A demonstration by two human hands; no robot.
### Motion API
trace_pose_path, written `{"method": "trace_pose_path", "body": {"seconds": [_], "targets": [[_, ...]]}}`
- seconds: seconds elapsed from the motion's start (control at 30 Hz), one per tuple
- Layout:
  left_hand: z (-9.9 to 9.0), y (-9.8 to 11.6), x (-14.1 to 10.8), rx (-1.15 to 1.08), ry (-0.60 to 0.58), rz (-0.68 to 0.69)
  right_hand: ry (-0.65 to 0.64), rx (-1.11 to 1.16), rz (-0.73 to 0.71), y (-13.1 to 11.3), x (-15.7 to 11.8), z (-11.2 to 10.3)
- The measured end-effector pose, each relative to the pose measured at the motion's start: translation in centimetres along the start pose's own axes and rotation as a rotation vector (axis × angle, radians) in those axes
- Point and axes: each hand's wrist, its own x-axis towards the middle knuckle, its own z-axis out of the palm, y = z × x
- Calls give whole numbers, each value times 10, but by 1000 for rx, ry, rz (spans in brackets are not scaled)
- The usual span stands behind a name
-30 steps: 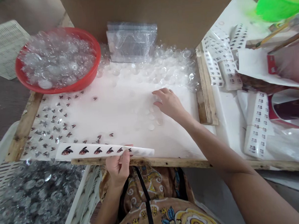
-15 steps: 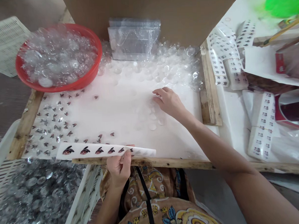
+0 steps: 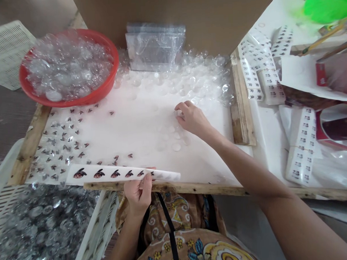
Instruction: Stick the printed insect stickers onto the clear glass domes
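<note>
My left hand [image 3: 138,191] is closed on a white sticker strip [image 3: 106,173] printed with a row of dark-winged insect-like pictures, level over the table's front edge. My right hand [image 3: 191,115] reaches over the middle of the white tabletop [image 3: 139,127], its fingers curled round a small clear plastic disc [image 3: 179,113]. Just below that hand lie several loose clear discs [image 3: 176,146]. Many clear pieces bearing the insect pictures [image 3: 63,136] are spread at the left of the table, a few of them just behind the strip.
A red basin [image 3: 115,71] heaped with clear pieces stands at the back left. Plastic sleeves [image 3: 155,48] lean on a cardboard box [image 3: 209,21]. Wooden rails [image 3: 243,123] edge the table. Sticker bundles [image 3: 300,147] lie to the right. A white crate [image 3: 88,235] of clear pieces sits below left.
My right hand's fingers have closed, and a clear disc now shows between them. The left hand and the strip have hardly moved. The view has shifted slightly.
</note>
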Motion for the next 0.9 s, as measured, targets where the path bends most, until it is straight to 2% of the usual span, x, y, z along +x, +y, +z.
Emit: {"method": "trace_pose_path", "body": {"seconds": [0.17,0.27,0.33,0.43,0.53,0.63,0.73,0.83,0.9], "targets": [[0,1,1,-30,-7,20,76,71,69,2,-1,-7],[0,1,1,-34,7,41,89,198,114,-2,0,-12],[0,1,1,-32,1,41,29,330,165,-7,2,-13],[0,0,0,-43,-3,32,-150,421,228,-13,4,-11],[0,1,0,-50,-1,23,-181,343,279,-11,7,-11],[0,4,2,-32,1,16,-58,254,303,0,8,-13],[1,5,3,-31,22,14,86,88,240,13,7,-15],[1,5,3,-70,14,26,76,-36,195,24,4,-13],[1,4,3,-88,6,29,45,-36,178,29,3,-10]]}}
